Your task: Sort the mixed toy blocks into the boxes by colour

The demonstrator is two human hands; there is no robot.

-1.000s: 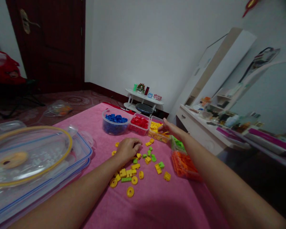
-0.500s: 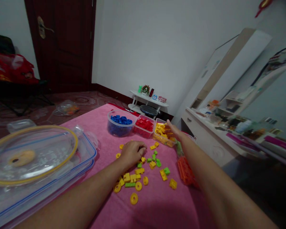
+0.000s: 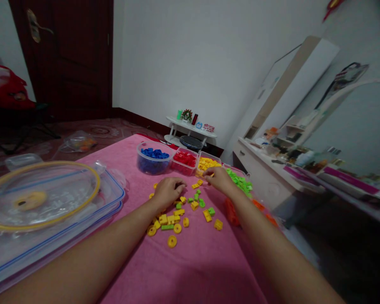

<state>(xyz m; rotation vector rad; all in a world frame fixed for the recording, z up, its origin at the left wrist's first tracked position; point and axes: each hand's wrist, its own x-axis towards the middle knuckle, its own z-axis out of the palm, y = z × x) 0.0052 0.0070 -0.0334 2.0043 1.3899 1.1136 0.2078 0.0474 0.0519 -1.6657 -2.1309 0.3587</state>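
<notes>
My left hand rests on the pink cloth beside the scattered pieces, its fingers curled in; whatever they may hold is hidden. My right hand is above the cloth, just in front of the box of yellow bricks. Its fingers point left and down, slightly apart, with nothing visible between them. Close to its fingertips lie loose yellow bricks. Between and below the hands are several green bricks, more yellow bricks and yellow wheels.
Along the far side stand a round tub of blue bricks, a box of red bricks and green bricks. Orange-red pieces lie by my right forearm. Stacked clear lids cover the left side. A dressing table stands at right.
My right hand has moved left and down from over the yellow box toward the loose yellow bricks, uncovering the green ones. My left hand stays near the same pieces. The view has shifted slightly.
</notes>
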